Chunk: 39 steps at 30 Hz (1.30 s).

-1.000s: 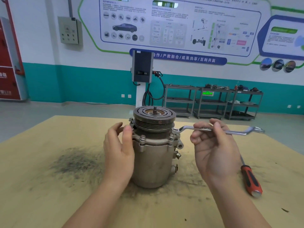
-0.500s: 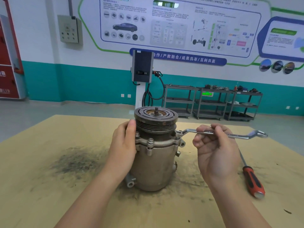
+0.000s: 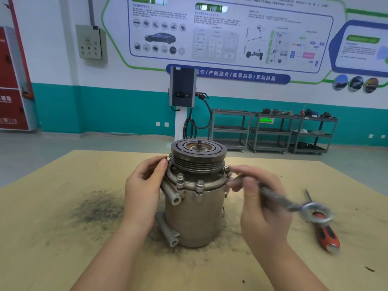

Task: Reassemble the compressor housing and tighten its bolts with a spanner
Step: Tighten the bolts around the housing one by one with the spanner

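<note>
The grey metal compressor (image 3: 195,215) stands upright on the wooden table (image 3: 52,238), its grooved pulley on top. Several bolts stand in the flange under the pulley, one of them a bolt (image 3: 200,184) at the front. My left hand (image 3: 144,192) holds the compressor's left side, thumb against the flange rim. My right hand (image 3: 259,204) grips a chrome ring spanner (image 3: 294,204), blurred with motion. Its near ring end points right and toward me; its far end lies by the right-hand flange bolt (image 3: 227,170), partly hidden behind my fingers.
A red-handled screwdriver (image 3: 324,232) lies on the table to the right, just beyond the spanner's ring. A patch of dark grit (image 3: 98,208) spreads on the table left of the compressor. Shelving carts and a charging post stand far behind.
The compressor has been turned, so its ports now face front left. My right hand swung the spanner's free end from pointing right to pointing toward me.
</note>
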Each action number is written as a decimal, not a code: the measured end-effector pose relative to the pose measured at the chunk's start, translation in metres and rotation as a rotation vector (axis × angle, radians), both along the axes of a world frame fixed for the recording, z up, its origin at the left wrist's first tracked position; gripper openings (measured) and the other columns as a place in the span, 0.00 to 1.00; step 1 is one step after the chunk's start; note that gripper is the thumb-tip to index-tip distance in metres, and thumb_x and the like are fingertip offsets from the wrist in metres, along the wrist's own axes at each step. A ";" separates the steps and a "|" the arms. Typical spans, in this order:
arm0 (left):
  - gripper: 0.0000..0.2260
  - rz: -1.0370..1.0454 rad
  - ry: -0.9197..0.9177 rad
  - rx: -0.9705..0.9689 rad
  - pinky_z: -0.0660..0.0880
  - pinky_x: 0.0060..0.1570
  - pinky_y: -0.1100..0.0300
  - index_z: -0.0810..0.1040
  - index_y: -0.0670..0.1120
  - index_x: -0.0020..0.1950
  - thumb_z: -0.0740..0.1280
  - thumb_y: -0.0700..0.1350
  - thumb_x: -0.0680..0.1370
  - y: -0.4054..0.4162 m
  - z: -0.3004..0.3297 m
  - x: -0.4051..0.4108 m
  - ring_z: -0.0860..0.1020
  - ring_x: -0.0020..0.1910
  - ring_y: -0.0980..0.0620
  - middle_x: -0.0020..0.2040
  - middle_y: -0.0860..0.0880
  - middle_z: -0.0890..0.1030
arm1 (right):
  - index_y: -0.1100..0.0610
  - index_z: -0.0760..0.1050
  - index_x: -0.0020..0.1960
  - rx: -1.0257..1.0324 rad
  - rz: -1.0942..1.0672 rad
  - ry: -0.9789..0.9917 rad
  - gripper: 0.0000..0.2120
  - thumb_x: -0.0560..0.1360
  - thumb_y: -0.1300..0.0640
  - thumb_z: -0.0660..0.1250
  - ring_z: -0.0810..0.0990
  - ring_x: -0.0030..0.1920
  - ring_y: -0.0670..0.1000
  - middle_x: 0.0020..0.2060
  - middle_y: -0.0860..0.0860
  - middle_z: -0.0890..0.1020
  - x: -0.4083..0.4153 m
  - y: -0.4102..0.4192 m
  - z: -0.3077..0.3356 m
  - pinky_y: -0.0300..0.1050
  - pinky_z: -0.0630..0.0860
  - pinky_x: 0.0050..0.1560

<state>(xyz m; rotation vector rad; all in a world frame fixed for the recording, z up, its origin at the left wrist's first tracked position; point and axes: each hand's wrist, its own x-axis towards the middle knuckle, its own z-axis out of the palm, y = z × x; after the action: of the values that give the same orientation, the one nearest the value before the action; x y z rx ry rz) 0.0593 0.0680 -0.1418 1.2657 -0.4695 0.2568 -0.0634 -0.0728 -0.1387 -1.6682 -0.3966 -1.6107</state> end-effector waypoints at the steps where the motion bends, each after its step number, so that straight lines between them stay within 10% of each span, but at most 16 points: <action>1: 0.07 -0.001 -0.022 0.013 0.75 0.45 0.74 0.83 0.51 0.50 0.68 0.40 0.80 0.000 0.001 -0.001 0.82 0.47 0.64 0.45 0.59 0.86 | 0.53 0.76 0.53 0.105 0.053 -0.021 0.09 0.82 0.50 0.59 0.83 0.39 0.50 0.46 0.54 0.83 -0.001 -0.003 0.005 0.41 0.78 0.42; 7: 0.08 0.043 -0.048 0.023 0.73 0.44 0.77 0.83 0.49 0.53 0.66 0.38 0.81 -0.001 0.002 0.001 0.81 0.46 0.68 0.47 0.59 0.84 | 0.59 0.71 0.50 0.685 0.421 0.088 0.09 0.82 0.56 0.55 0.79 0.30 0.50 0.39 0.56 0.85 -0.004 -0.023 0.024 0.41 0.78 0.35; 16: 0.09 0.018 -0.052 0.029 0.72 0.45 0.78 0.82 0.54 0.52 0.65 0.41 0.82 -0.001 0.002 -0.002 0.80 0.47 0.69 0.46 0.61 0.85 | 0.62 0.71 0.48 0.905 0.621 0.304 0.14 0.85 0.59 0.50 0.78 0.28 0.48 0.35 0.55 0.84 -0.002 -0.045 0.033 0.38 0.77 0.32; 25: 0.09 0.044 -0.037 0.024 0.71 0.44 0.78 0.81 0.51 0.58 0.65 0.40 0.82 -0.002 0.002 -0.001 0.79 0.47 0.73 0.50 0.60 0.82 | 0.44 0.78 0.49 0.073 0.018 0.014 0.08 0.81 0.47 0.60 0.82 0.40 0.49 0.44 0.47 0.82 0.002 -0.009 0.002 0.41 0.77 0.44; 30: 0.10 0.029 -0.042 0.034 0.71 0.46 0.79 0.82 0.49 0.59 0.64 0.40 0.82 -0.002 0.000 -0.001 0.79 0.50 0.71 0.52 0.60 0.83 | 0.60 0.82 0.45 -0.206 -0.107 0.068 0.16 0.78 0.47 0.66 0.82 0.48 0.46 0.45 0.50 0.84 -0.003 -0.005 0.003 0.39 0.77 0.52; 39: 0.11 0.003 -0.015 0.027 0.71 0.46 0.80 0.82 0.49 0.61 0.65 0.41 0.82 -0.001 0.000 0.002 0.79 0.50 0.72 0.52 0.61 0.83 | 0.58 0.70 0.48 0.587 0.368 0.136 0.09 0.83 0.63 0.53 0.79 0.31 0.49 0.35 0.53 0.84 -0.007 -0.021 0.027 0.40 0.77 0.36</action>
<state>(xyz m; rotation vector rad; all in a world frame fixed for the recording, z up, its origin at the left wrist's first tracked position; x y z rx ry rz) 0.0615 0.0667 -0.1417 1.2920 -0.4856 0.2630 -0.0701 -0.0942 -0.1118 -1.1660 -0.1272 -1.1815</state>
